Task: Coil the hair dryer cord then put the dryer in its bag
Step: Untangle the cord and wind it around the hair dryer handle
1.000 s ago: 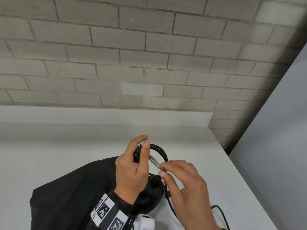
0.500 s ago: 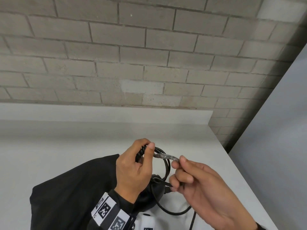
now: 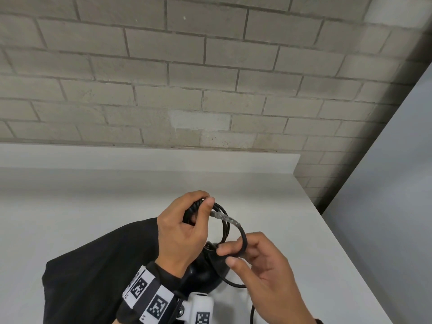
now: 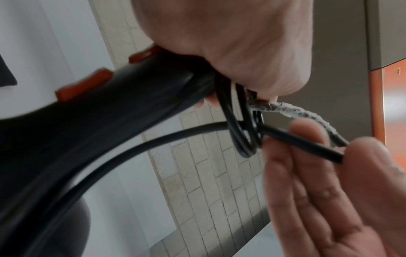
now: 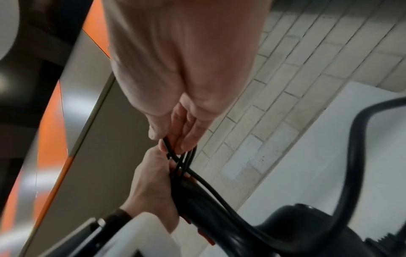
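The left hand (image 3: 184, 232) clamps the hair dryer (image 4: 92, 121) handle and gathered loops; the right hand (image 3: 264, 272) pinches the cord (image 3: 243, 237), likely springy, best pinched near the bundle.

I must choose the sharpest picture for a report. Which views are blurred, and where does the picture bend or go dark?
Head view: sharpest, though the brick wall bows and the corners darken. Left wrist view: the right hand and dryer are smeared; the taped part of the cord is clearer. Right wrist view: blurred at the edges, with the near cord soft.
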Motion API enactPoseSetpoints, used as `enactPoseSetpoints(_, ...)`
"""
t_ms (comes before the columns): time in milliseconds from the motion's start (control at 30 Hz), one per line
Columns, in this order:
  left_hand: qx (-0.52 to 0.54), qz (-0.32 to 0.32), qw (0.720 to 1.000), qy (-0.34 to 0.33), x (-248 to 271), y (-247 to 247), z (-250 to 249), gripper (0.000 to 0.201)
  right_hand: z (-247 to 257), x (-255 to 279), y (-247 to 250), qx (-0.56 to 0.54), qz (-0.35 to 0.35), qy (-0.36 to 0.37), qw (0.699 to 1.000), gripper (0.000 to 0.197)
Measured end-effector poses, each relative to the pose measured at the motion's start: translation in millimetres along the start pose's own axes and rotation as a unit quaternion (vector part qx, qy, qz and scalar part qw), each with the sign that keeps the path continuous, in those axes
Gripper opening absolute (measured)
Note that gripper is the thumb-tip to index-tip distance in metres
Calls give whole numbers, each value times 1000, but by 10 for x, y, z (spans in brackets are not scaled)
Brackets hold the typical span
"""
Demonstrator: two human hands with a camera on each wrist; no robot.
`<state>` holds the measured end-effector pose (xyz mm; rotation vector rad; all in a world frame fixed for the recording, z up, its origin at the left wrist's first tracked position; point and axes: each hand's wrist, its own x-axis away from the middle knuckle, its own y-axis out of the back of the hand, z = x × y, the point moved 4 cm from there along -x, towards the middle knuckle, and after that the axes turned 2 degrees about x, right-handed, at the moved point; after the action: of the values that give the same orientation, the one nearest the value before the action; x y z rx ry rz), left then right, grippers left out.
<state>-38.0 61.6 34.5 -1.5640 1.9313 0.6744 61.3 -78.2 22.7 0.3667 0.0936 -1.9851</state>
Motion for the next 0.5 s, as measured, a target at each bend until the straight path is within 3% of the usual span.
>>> enactPoseSetpoints(67,-8,1,1000,-3,-12,-6,16,21,72,-27,47,-52,-23,-1,998,14)
enactPoseSetpoints(233,-28,2,1000,12,-59,2,80,14,34,19,245,-283,-6,-110,953,54)
enactPoseSetpoints(367,-47,18,999,-17,-33,-26,13,11,-134,123,373,-246,-2,-161,956,59)
enactPoseSetpoints(500,-52,20,998,-20,-18,-24,-2,12,-273,205,334,-148,63,-100,982,33)
